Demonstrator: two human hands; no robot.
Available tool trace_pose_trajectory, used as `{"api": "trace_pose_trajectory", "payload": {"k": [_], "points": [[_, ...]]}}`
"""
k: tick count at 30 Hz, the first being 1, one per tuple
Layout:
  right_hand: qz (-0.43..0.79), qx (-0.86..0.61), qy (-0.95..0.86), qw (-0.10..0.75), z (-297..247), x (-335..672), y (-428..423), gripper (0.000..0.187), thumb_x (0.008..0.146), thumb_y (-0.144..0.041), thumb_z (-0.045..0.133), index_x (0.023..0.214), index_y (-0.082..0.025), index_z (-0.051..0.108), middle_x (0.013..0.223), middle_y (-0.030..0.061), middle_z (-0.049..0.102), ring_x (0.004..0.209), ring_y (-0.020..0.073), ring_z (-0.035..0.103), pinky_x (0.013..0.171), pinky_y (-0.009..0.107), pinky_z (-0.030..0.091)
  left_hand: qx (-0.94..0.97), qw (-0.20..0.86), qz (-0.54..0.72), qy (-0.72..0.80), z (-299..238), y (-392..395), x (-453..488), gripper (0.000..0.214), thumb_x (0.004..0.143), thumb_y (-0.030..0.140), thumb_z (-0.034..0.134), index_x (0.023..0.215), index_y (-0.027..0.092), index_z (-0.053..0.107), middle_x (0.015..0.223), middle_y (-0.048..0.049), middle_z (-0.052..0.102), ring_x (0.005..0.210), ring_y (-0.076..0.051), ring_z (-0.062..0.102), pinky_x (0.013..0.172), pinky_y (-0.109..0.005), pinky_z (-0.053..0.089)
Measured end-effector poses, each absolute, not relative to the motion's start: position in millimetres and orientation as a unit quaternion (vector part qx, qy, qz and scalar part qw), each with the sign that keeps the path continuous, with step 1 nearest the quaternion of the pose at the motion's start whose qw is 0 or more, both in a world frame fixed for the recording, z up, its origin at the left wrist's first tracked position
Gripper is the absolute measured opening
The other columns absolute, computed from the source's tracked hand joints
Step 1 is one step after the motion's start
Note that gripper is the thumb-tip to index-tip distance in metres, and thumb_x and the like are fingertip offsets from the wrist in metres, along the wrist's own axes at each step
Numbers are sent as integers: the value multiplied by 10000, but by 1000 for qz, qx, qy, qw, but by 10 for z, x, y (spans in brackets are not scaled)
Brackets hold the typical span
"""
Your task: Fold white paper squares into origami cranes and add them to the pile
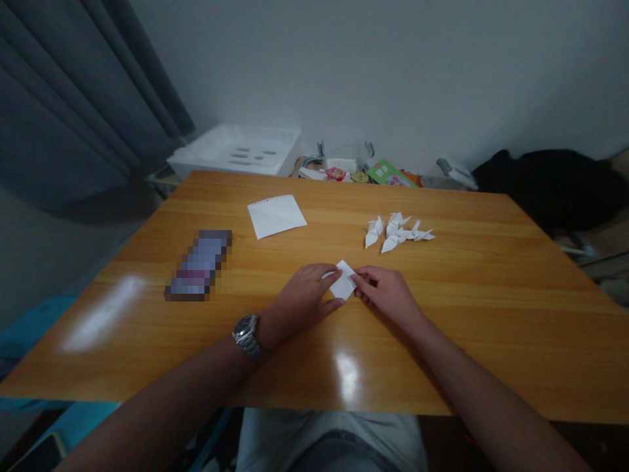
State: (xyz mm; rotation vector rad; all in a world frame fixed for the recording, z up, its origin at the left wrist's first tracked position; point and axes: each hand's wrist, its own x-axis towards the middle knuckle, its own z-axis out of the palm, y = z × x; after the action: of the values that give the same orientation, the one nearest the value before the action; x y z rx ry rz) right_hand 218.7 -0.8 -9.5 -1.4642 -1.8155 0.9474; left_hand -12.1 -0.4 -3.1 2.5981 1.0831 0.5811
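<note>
Pinching a small folded white paper square (343,280) between left hand (299,298) and right hand (386,295), both narrow at opposite edges, grip even, just below the folded paper cranes (398,233) on the wooden tabletop (442,354).

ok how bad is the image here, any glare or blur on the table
Head view: dim overall; the wooden table carries two glare patches, one at its left, one just below the folded white paper held by the left hand and right hand; a pixelated block hides whatever lies there; the wide lens bows the table edges.
</note>
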Motion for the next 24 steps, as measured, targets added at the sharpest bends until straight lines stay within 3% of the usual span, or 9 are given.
{"api": "trace_pose_trajectory", "payload": {"k": [3,10,16,19,21,24], "points": [[295,-564,-723,269,-65,2194,-7,299,967,-439,585,950,-206,772,653,17,730,562,178,650,572,285,461,898,127,202,371,-57,11,-138,552,941,402,664,1426,173,536,1417,-147,582,1286,-308,545,1122,-495,432],[180,-524,-786,274,5,2289,38,276,948,-361,637,1137,-203,762,1036,106,754,937,260,692,848,394,543,907,98,187,363,-87,104,-196,445,917,126,558,1355,171,623,1393,-148,595,1273,-285,549,1113,-488,442],[173,-400,-864,254,-32,2330,62,349,946,-286,643,1290,-265,702,1415,112,633,1300,296,580,1113,540,445,915,110,161,354,-124,148,-238,530,914,42,478,1419,182,556,1432,-135,594,1353,-260,528,1181,-540,371],[192,-393,-873,214,-48,2328,48,393,952,-305,639,1338,-244,675,1432,137,621,1348,305,559,1140,560,426,910,114,186,353,-125,135,-241,461,944,86,498,1389,171,582,1418,-154,601,1335,-261,544,1149,-516,419],[198,-398,-874,198,-48,2329,40,416,952,-322,644,1358,-233,662,1430,146,621,1349,305,562,1143,548,432,905,120,202,354,-117,121,-241,416,973,204,564,1388,170,585,1403,-158,605,1303,-272,561,1121,-493,452],[204,-400,-873,189,-36,2331,33,421,950,-324,652,1360,-228,660,1446,145,609,1348,299,566,1138,523,447,902,130,201,360,-102,106,-240,506,944,360,666,1407,178,571,1411,-149,596,1294,-290,559,1122,-482,452]]}}
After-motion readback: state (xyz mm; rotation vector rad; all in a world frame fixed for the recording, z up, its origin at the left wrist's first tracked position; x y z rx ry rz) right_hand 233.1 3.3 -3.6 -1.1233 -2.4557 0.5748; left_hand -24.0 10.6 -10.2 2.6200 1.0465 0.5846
